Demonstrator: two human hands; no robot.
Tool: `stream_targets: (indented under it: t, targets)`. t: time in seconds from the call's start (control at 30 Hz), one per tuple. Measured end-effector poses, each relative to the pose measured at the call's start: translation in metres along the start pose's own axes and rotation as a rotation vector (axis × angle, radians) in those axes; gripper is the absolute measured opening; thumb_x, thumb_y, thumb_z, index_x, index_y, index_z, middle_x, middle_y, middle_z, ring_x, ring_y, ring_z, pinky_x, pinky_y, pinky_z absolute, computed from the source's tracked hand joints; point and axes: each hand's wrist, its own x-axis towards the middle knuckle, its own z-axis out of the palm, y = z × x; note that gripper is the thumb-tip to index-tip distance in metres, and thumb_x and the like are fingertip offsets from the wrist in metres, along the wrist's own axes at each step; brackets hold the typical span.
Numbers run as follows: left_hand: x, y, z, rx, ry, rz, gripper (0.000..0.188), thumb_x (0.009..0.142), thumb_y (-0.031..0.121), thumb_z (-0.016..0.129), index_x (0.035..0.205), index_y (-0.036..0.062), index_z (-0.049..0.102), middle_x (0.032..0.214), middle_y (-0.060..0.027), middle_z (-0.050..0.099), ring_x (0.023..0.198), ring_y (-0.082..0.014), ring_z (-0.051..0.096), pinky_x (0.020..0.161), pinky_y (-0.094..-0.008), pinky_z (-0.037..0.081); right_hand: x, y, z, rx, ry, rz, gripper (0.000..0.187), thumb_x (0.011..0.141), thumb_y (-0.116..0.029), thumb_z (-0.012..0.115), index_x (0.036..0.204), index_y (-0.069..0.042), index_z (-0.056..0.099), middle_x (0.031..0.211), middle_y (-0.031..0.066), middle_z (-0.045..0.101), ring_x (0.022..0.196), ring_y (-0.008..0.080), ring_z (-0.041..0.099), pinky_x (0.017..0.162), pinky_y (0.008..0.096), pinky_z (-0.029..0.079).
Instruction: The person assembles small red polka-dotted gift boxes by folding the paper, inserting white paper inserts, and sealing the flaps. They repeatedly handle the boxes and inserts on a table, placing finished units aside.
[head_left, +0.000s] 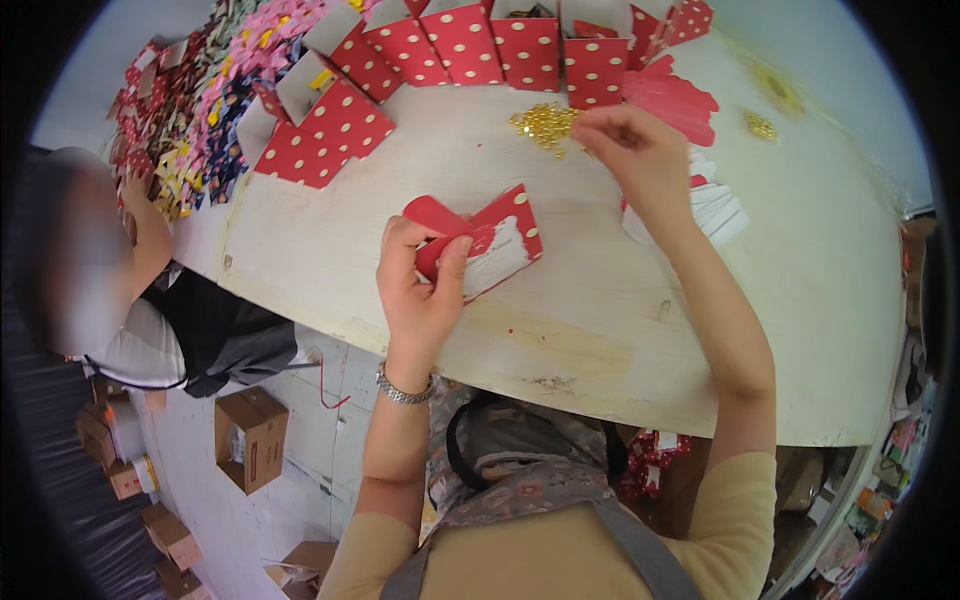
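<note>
My left hand [415, 275] is closed around a red card with cream polka dots [526, 225], held above the table. A white printed tag [500, 258] lies against the card, and a red flap [430, 214] curls up over my fingers. Farther right, my right hand [635, 150] is raised with its fingers pinched together, beside a pile of small shiny gold pieces [545, 128]. What sits between those fingertips is too small to make out. Red paper pieces [680, 100] and a stack of white tags [715, 212] lie next to my right hand and forearm.
Red polka-dot boxes [460, 45] stand in an arc along the far side of the pale table [560, 340]. Colourful ribbon bows [225, 95] heap up at the far left, where another person's arm [150, 235] reaches in. A cardboard box [255, 435] stands on the floor.
</note>
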Motion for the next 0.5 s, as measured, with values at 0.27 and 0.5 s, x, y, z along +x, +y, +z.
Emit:
stream_targets:
  t: [0.27, 0.5]
  targets:
    - [0.001, 0.002, 0.003, -0.072, -0.011, -0.008, 0.017, 0.080, -0.001, 0.068, 0.093, 0.0037, 0.058, 0.086, -0.0061, 0.061, 0.078, -0.0195, 0.053, 0.071, -0.0281, 0.044, -0.053, -0.018, 0.042, -0.081, -0.201, -0.633, 0.018, 0.063, -0.004, 0.078, 0.076, -0.009, 0.068, 0.069, 0.0024, 0.061, 0.061, 0.0185, 0.053, 0.055, 0.0290, 0.043]
    - [0.001, -0.001, 0.003, 0.005, -0.059, 0.057, 0.023, 0.075, -0.002, 0.070, 0.094, 0.0070, 0.060, 0.090, -0.0046, 0.065, 0.076, -0.0212, 0.053, 0.068, -0.0302, 0.043, -0.051, -0.016, 0.045, -0.097, -0.206, -0.651, 0.017, 0.064, -0.004, 0.077, 0.077, -0.009, 0.068, 0.067, 0.0008, 0.061, 0.060, 0.0183, 0.052, 0.057, 0.0295, 0.041]
